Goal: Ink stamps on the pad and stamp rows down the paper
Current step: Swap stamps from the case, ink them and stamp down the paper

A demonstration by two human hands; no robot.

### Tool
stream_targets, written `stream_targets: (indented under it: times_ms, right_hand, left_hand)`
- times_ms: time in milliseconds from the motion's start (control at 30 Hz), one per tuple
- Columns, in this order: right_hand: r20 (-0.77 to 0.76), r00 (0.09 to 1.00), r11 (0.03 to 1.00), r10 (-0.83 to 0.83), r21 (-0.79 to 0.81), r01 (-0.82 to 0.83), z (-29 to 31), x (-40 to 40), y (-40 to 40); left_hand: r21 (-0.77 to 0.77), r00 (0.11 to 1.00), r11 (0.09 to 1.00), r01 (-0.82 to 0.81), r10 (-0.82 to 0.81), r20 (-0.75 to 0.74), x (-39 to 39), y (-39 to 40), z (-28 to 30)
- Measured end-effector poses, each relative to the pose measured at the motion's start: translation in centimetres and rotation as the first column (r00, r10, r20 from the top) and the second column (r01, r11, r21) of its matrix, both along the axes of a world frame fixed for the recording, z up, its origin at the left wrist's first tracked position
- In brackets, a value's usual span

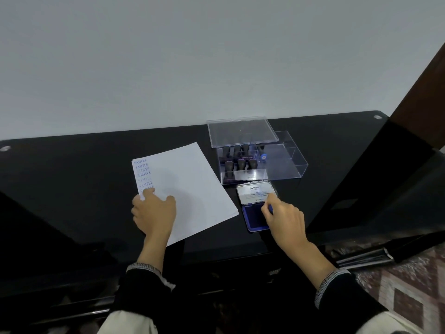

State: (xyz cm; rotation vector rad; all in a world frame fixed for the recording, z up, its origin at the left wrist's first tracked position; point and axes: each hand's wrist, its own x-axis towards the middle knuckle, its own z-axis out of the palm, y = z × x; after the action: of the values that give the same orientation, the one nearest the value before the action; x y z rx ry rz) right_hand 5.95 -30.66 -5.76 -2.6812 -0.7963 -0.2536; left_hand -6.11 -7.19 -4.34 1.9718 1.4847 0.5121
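My left hand (154, 210) rests flat on the paper (190, 186), fingers relaxed, just below a column of blue SAMPLE imprints (144, 174). My right hand (284, 220) pinches a stamp (270, 209) over the open blue ink pad (255, 219). Remaining stamps (238, 160) stand in the clear box (284, 162) behind the pad.

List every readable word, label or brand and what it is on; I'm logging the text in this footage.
"SAMPLE": stamped in blue, repeated down the left edge of the paper.
"Artline": printed inside the open lid of the ink pad.
Smaller print under "Artline": too blurred to read.
Label on the clear stamp box: too small to read.
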Motion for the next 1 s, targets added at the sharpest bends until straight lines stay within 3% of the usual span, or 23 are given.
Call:
stream_targets:
  times_ms: [333, 433, 767, 1000]
  right_hand:
    - [-0.030, 1.000, 0.997, 0.002, 0.073, 0.000, -0.2, 0.1, -0.1]
    - [-0.026, 1.000, 0.997, 0.003, 0.074, -0.001, -0.2, 0.1, -0.1]
    - [-0.076, 0.996, 0.993, 0.049, 0.113, -0.040, 0.0, 0.7, 0.0]
    - [-0.291, 0.957, 0.967, 0.016, 0.247, 0.059, 1.1, 2.0, 0.4]
  left_hand:
    - [-0.237, 0.984, 0.961, -0.141, 0.163, 0.075, 0.2, 3.2, 1.0]
    - [-0.296, 0.984, 0.949, -0.110, 0.146, 0.103, -0.1, 3.7, 1.0]
    - [-0.138, 0.995, 0.990, 0.019, -0.005, 0.101, -1.3, 2.1, 0.6]
    - [-0.144, 0.996, 0.987, 0.078, -0.071, 0.055, -4.1, 2.1, 0.1]
